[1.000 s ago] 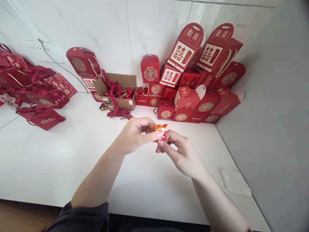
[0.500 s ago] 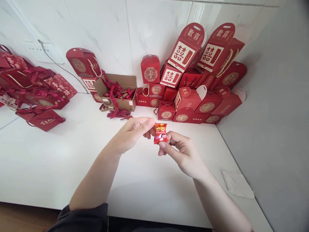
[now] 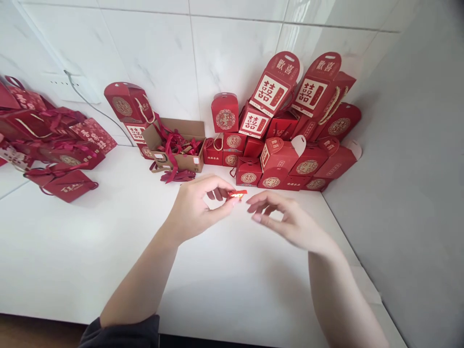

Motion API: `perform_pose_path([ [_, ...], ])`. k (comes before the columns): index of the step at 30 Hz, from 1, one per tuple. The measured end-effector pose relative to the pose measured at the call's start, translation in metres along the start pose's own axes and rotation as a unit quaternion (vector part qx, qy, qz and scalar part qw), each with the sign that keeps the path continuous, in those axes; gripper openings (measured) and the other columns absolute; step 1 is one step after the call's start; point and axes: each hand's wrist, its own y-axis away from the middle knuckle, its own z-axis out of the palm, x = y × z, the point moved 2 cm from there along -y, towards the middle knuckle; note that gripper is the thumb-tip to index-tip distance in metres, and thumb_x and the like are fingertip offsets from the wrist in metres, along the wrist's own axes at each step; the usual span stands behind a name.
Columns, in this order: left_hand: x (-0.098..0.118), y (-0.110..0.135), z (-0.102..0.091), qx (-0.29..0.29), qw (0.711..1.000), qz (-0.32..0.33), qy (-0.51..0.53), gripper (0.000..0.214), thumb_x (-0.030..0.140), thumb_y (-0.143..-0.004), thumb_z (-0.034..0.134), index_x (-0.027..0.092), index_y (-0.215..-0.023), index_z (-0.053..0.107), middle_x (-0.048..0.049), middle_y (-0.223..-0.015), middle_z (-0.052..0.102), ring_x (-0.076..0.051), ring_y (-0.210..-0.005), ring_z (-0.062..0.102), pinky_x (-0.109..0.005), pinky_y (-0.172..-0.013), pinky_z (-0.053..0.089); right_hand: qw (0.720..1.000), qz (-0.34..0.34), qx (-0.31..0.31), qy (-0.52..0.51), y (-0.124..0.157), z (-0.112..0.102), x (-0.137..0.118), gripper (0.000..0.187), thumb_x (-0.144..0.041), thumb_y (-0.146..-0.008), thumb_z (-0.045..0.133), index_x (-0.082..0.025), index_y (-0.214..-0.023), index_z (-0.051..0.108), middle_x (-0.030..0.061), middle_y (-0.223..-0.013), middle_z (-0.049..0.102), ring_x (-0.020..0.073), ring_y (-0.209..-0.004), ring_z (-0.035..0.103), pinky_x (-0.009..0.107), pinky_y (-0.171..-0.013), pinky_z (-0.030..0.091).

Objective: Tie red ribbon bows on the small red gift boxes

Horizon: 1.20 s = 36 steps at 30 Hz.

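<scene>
Between thumb and fingers, my left hand (image 3: 203, 205) pinches a small red wrapped candy (image 3: 238, 194) with yellow print. The candy is tilted, so mostly a thin side of it shows, and part is covered by my fingertips. Just to its right, my right hand (image 3: 281, 217) is apart from the candy, its fingers curved and separated with nothing between them. Both hands hover over the white table (image 3: 224, 275), in front of the red gift boxes.
Red gift boxes (image 3: 306, 162) are stacked against the wall at right. A cardboard box (image 3: 184, 162) holds dark red ribbons (image 3: 177, 142), some hanging over its front. More red boxes and bags (image 3: 70, 185) stand at left. A grey wall (image 3: 409, 193) bounds the right side.
My right hand has let go of the candy and moved slightly right. The candy has turned from its printed face to a thin side, held by my left hand alone.
</scene>
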Motion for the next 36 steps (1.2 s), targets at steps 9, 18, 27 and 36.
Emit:
perform_pose_path([
  [9, -0.055, 0.04, -0.001, 0.021, 0.978, 0.073, -0.192, 0.014, 0.03, -0.083, 0.066, 0.028, -0.094, 0.074, -0.007, -0.079, 0.07, -0.02, -0.07, 0.067, -0.033, -0.065, 0.055, 0.894, 0.042, 0.332, 0.298, -0.073, -0.107, 0.066, 0.021, -0.032, -0.082, 0.058, -0.019, -0.093, 0.072, 0.0137, -0.114, 0.066, 0.0312, -0.109, 0.059, 0.046, -0.095, 0.043],
  [18, -0.089, 0.104, 0.002, 0.039, 0.98, -0.057, -0.185, 0.015, 0.035, -0.084, 0.064, 0.027, -0.095, 0.071, -0.0084, -0.083, 0.071, -0.022, -0.081, 0.07, -0.035, -0.079, 0.059, 0.894, 0.141, 0.228, 0.358, -0.104, -0.08, 0.085, 0.029, -0.043, -0.082, 0.056, -0.024, -0.092, 0.076, 0.0107, -0.12, 0.062, 0.0349, -0.117, 0.052, 0.062, -0.105, 0.026],
  [27, -0.114, 0.172, -0.038, 0.043, 0.904, -0.426, -0.018, 0.036, 0.052, -0.083, 0.057, 0.019, -0.098, 0.06, -0.007, -0.092, 0.072, -0.017, -0.059, 0.063, -0.032, -0.058, 0.054, 0.89, 0.12, 0.176, 0.403, -0.105, -0.068, 0.102, 0.028, -0.044, -0.082, 0.055, -0.027, -0.091, 0.076, 0.0116, -0.11, 0.061, 0.0353, -0.122, 0.047, 0.065, -0.109, 0.014],
  [36, -0.152, 0.211, -0.074, 0.05, 0.784, -0.469, -0.404, 0.063, 0.046, -0.094, 0.038, 0.015, -0.148, 0.031, -0.018, -0.156, 0.028, -0.035, -0.145, 0.022, -0.054, -0.112, 0.03, 0.892, 0.1, 0.175, 0.404, -0.099, -0.07, 0.11, 0.029, -0.045, -0.083, 0.054, -0.028, -0.095, 0.073, 0.0107, -0.111, 0.061, 0.0358, -0.122, 0.047, 0.067, -0.109, 0.013],
])
